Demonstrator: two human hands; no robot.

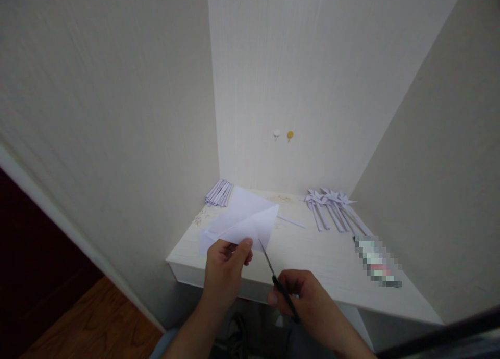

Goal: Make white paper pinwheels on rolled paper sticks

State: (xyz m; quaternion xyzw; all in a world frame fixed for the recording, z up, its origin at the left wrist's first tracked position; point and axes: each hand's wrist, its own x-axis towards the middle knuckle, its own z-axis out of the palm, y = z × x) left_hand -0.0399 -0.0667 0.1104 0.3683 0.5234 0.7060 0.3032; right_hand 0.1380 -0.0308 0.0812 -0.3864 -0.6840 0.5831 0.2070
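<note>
Evidently the work was in paper. The left hand pinched a white sheet by its near edge, thumb on top and the other fingers curled beneath, closed on it with only the paper between. The sheet was held over the left-hand part of the white worktop, tilted, with a crease running slantwise across it; a paler piece of paper showed under its left side.

The right hand had its fingers wrapped around the dark handles of a pair of scissors, in front of the worktop's near edge. The narrow blades pointed up and to the left, their tip overlapping the sheet's lower right part; whether they were parted or biting into the paper could not be told.

Beyond the sheet, at the back left, a row of rolled paper sticks lay side by side. A thin paper strip lay just right of the sheet. Several paper pinwheels rested at the back right, their heads overlapping and their sticks pointing toward the person. Nearer, by the right wall, lay a blurred-out object. A white hook and a yellow hook were fixed on the back wall.
</note>
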